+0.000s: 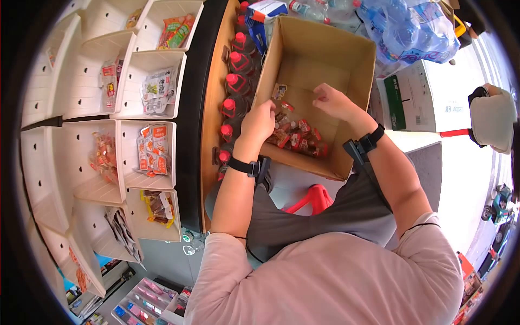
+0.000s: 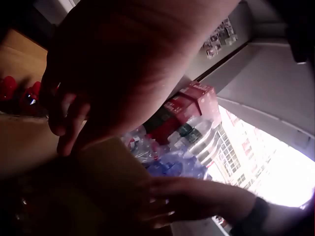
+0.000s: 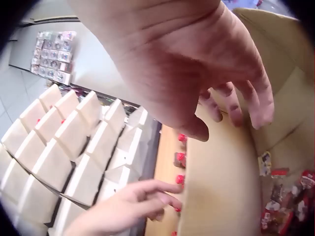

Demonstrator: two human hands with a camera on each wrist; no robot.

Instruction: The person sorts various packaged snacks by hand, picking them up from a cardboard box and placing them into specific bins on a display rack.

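Observation:
A cardboard box (image 1: 319, 40) stands before the person, with red-and-clear snack packets (image 1: 303, 142) in its near part; the packets (image 3: 280, 201) also show in the right wrist view. The left hand (image 1: 260, 122) is over the box's left edge, fingers bent and nothing seen in them; in the right wrist view this hand (image 3: 123, 206) has its fingers loosely spread. The right hand (image 1: 333, 103) hangs over the inside of the box, its fingers (image 3: 236, 105) relaxed and apart, holding nothing. In the left wrist view, the left hand (image 2: 113, 73) is dark, fingers loosely bent.
Bottles with red caps (image 1: 236, 81) line the wooden shelf left of the box. Beyond them are white bins (image 1: 157, 103) of snack bags. Wrapped water bottles (image 1: 411, 32) lie at the back right, a white carton (image 1: 433, 97) at the right, and a red stool (image 1: 314, 199) below.

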